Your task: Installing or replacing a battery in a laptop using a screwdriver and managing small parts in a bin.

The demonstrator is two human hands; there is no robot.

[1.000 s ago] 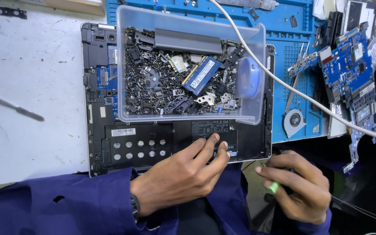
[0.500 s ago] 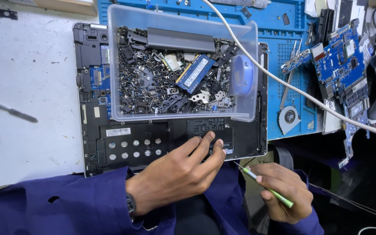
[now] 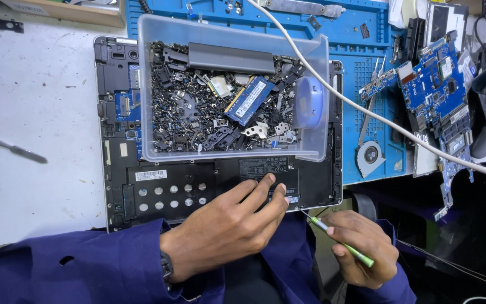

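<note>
An opened black laptop base (image 3: 142, 197) lies on the white bench. On top of it stands a clear plastic bin (image 3: 316, 152) full of small screws, brackets and a blue memory stick (image 3: 248, 101). My left hand (image 3: 226, 225) rests on the near edge of the laptop base, its fingertips pressing on the black battery area. My right hand (image 3: 361, 247) grips a thin green-handled screwdriver (image 3: 341, 245). The tip of the screwdriver touches the base's near right corner, just beside my left fingertips.
A blue work mat (image 3: 378, 67) lies behind and right, with a blue circuit board (image 3: 440, 95), a small fan (image 3: 371, 155) and tweezers (image 3: 367, 118) on it. A white cable (image 3: 378, 115) crosses diagonally over the bin. A metal pry tool (image 3: 12, 147) lies left.
My right hand has turned the green screwdriver from lying low in my palm to pointing up-left, with its tip now at the laptop's near right corner. The view shifted slightly left.
</note>
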